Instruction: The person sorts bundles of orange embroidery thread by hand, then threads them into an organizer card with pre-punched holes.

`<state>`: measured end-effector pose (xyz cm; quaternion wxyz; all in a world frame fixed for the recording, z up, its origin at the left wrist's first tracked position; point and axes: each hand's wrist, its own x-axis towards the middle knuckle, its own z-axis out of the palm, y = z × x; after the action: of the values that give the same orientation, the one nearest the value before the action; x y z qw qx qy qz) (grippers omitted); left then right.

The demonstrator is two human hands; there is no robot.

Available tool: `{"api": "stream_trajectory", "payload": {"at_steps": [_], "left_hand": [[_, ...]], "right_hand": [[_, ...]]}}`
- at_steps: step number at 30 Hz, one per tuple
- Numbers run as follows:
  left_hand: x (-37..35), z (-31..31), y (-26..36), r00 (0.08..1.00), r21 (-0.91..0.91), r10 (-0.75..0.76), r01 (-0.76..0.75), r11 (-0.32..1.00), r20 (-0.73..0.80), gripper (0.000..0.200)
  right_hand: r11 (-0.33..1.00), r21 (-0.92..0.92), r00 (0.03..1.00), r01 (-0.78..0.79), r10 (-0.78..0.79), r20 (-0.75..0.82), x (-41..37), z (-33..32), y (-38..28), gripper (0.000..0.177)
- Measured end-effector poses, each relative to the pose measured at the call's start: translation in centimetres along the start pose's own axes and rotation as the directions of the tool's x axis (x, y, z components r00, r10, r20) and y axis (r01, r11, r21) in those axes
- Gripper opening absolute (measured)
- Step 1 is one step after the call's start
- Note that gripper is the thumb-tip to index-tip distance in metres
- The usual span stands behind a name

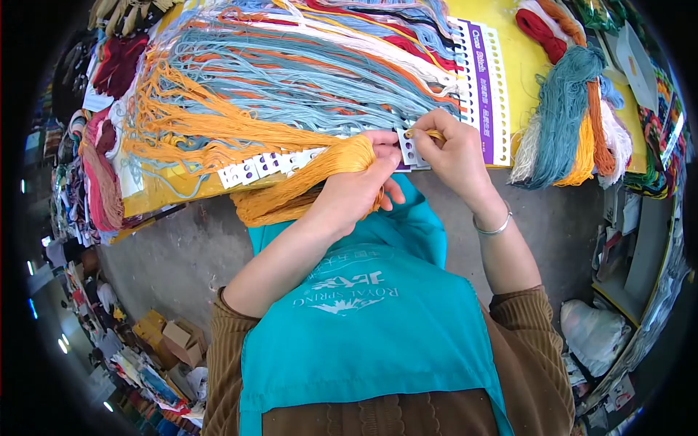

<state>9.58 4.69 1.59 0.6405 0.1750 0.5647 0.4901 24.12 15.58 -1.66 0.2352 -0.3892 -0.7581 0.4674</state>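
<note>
Right at the near edge of the yellow tabletop (520, 54), the left hand (352, 190) is closed tight around a thick golden-orange thread skein (305, 182), and the skein's tail spills over the edge towards the teal apron (371, 327). Just beside it is the right hand (456, 156), a silver bangle (494, 227) on its wrist. Its thumb and forefinger are pinched together on a small loop of golden thread (429, 134), held against the white punched card strip (273, 166) that runs along that near edge. Behind the hands the tabletop is buried. Long hanks of grey-blue, orange and white thread (291, 80) fan across the left and middle. A purple-and-white punched card (481, 80) shows towards the right, and a fat mixed bundle of teal, orange and white thread (571, 109) lies by the right edge. Down below there's bare grey concrete floor (182, 254), with cardboard boxes (178, 338) off to the left, a white plastic sack (592, 334) to the right, and cluttered stock all around the room.
</note>
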Motion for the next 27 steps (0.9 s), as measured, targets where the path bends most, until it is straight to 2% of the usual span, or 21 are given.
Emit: {"api": "stream_trajectory", "payload": {"at_steps": [5, 8, 11, 14, 17, 20, 23, 27], "left_hand": [[1.3, 0.3, -0.3, 0.999, -0.027, 0.001, -0.002, 1.000, -0.045, 0.033], [1.9, 0.5, -0.6, 0.998, -0.013, 0.016, -0.017, 1.000, -0.059, 0.033], [2.3, 0.9, -0.3, 0.997, 0.014, -0.025, 0.026, 1.000, -0.070, 0.027], [2.5, 1.4, -0.2, 0.989, 0.048, -0.040, 0.047, 0.998, -0.144, 0.021], [3.1, 0.5, -0.8, 0.992, 0.192, -0.020, 0.044, 0.980, -0.125, 0.017], [1.9, -0.5, -0.1, 0.980, 0.285, 0.074, -0.019, 0.958, -0.184, 0.017], [1.4, -2.0, 0.1, 0.965, 0.290, 0.107, -0.034, 0.957, -0.241, 0.017], [0.8, -1.3, 0.8, 0.982, 0.151, 0.033, -0.004, 0.989, -0.187, 0.015]], "right_hand": [[1.000, -0.020, 1.000, 0.003, -0.004, -0.009, -0.1, 0.0, -0.3, 0.007], [0.998, 0.033, 0.999, 0.050, -0.050, 0.008, -0.1, 0.0, 0.0, 0.007], [0.995, 0.100, 1.000, 0.006, -0.008, 0.022, -0.1, 0.0, 0.2, 0.007], [0.991, 0.135, 0.998, -0.023, 0.016, 0.056, 0.0, -0.3, 0.2, 0.009], [0.992, 0.119, 0.997, 0.044, -0.051, 0.055, 0.1, -0.2, 0.5, 0.012], [0.985, 0.157, 0.991, -0.075, 0.056, 0.119, 0.3, -0.4, -0.1, 0.016], [0.994, 0.105, 0.991, -0.026, 0.011, 0.134, 0.5, -0.4, 0.2, 0.020], [0.997, -0.025, 0.976, -0.069, 0.073, 0.204, 0.8, -0.7, -0.6, 0.022]]}}
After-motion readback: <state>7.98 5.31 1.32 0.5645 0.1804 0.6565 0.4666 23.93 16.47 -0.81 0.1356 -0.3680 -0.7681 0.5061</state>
